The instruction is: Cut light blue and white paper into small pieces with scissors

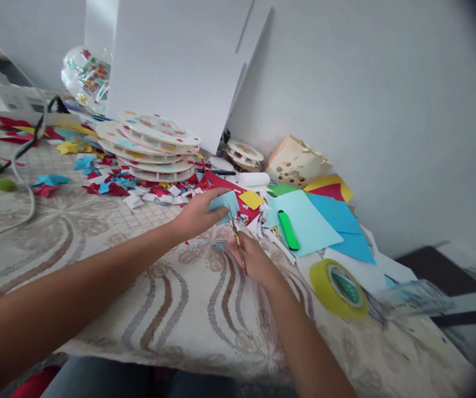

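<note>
Pinching a small pale-blue paper piece (224, 203) between the thumb and fingers of the left hand (199, 214), with a gap between the digits no wider than the paper. Gripping a slim pair of scissors with gold-brown handles (239, 247) in the curled right hand (256, 258), thumb side up. Points the blades away from the body, right at the lower right edge of the paper; cannot tell how far apart at the tips. Cannot tell either which fingers go through the loops. Holds both paper and scissors above a desk spread with a beige patterned cloth (105, 298), over thin pale-blue paper slivers (216, 246).

Has a yellow paper square (251, 199) just beyond the paper, on top of red paper (220, 181). To the right, shows a pale-aqua paper sheet (318, 224) with a bright green utility knife (288, 230) lying on it, overlapping deeper-blue paper sheets (335, 213). Nearer, at the right, shows a wide roll of yellow tape (323, 287). Beyond the left hand, shows a stack of white round reels (140, 138) dotted with coloured bits, beside a heap of red, blue and white paper scraps (111, 181).
</note>
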Demonstrator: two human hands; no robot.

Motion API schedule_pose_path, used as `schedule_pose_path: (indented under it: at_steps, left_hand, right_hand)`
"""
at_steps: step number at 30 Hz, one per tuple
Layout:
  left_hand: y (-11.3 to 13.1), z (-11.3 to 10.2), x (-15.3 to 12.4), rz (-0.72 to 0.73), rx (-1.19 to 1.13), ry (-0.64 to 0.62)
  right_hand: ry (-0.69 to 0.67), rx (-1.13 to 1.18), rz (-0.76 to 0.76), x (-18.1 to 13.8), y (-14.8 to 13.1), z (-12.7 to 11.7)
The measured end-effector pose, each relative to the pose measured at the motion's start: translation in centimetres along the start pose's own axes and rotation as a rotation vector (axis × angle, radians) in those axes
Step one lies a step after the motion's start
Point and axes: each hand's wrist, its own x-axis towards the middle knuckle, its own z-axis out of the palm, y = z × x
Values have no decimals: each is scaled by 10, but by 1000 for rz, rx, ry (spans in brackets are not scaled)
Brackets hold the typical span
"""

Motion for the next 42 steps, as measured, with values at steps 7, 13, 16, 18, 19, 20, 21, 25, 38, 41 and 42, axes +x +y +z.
schedule_pose_path:
  at_steps: [7, 13, 16, 18, 19, 20, 21, 25, 38, 41, 42]
  left_hand:
    - [0, 1, 1, -5, -6, 20]
    - [0, -1, 2, -10, 10, 5]
    - [1, -2, 2, -18, 16, -1]
    - [2, -2, 2, -21, 18, -1]
    - [2, -2, 2, -22, 18, -1]
    - [2, -2, 1, -24, 15, -1]
    - [2, -2, 1, -26, 12, 1]
    - [1, -1, 1, -32, -13, 4]
    - [-1, -1, 2, -34, -69, 21]
    - [-1, -3, 4, -53, -77, 67]
    - [-1, -3, 4, -58, -89, 81]
  right_hand:
    - [10, -59, 4, 2, 4, 1]
    - [6, -49, 4, 4, 7, 2]
    - [9, -39, -5, 5, 8, 2]
    - [6, -41, -1, 5, 8, 2]
    - [4, -42, 5, 5, 7, 2]
    - [3, -42, 12, 5, 7, 1]
    - [2, -38, 16, 5, 6, 1]
    - [-5, 6, 21, 5, 4, 0]
    - [25, -32, 2, 6, 5, 2]
    - [0, -32, 18, 5, 6, 1]
    - [-5, -28, 23, 4, 6, 1]
